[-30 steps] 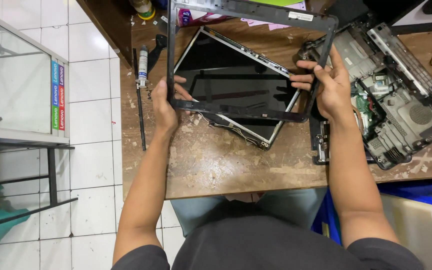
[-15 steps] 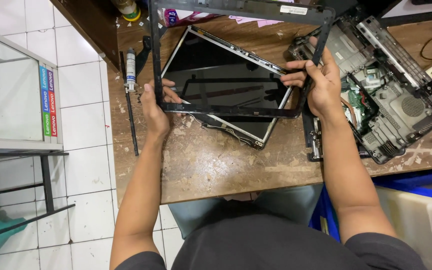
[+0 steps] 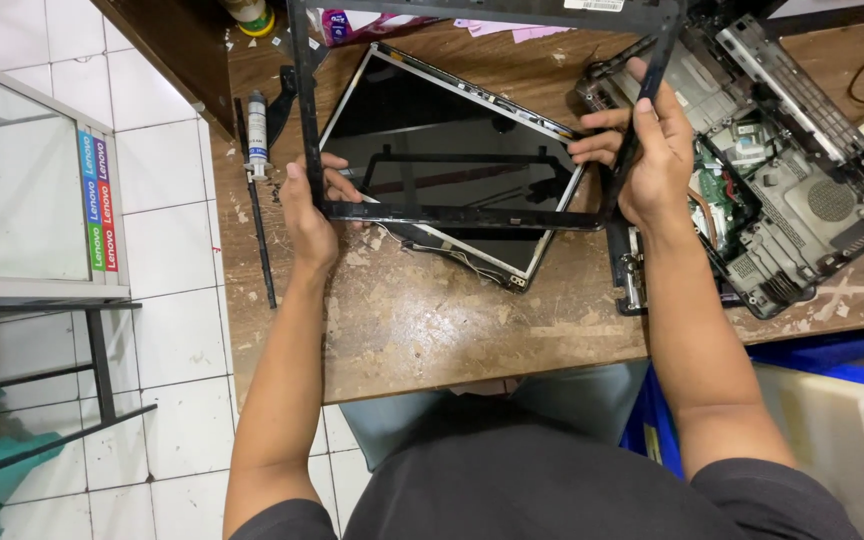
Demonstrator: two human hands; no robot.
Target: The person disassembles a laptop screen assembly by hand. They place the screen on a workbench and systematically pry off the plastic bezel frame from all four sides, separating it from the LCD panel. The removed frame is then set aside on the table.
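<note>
A thin black rectangular screen bezel frame (image 3: 462,215) is held up above the wooden table (image 3: 432,320). My left hand (image 3: 310,205) grips its lower left corner. My right hand (image 3: 647,155) grips its right side. Under the frame a dark laptop display panel (image 3: 432,130) lies tilted on the table, with thin wires trailing from its lower edge. The frame's top edge runs along the top of the view.
An opened laptop base (image 3: 782,190) with exposed parts lies at the right. A small tube (image 3: 257,135) and a thin black rod (image 3: 257,240) lie near the table's left edge. A glass cabinet (image 3: 22,190) stands at the left, blue bins (image 3: 852,420) at the lower right.
The bezel frame has stayed lifted in both hands. The view has shifted, so the frame and panel sit slightly further left than before.
</note>
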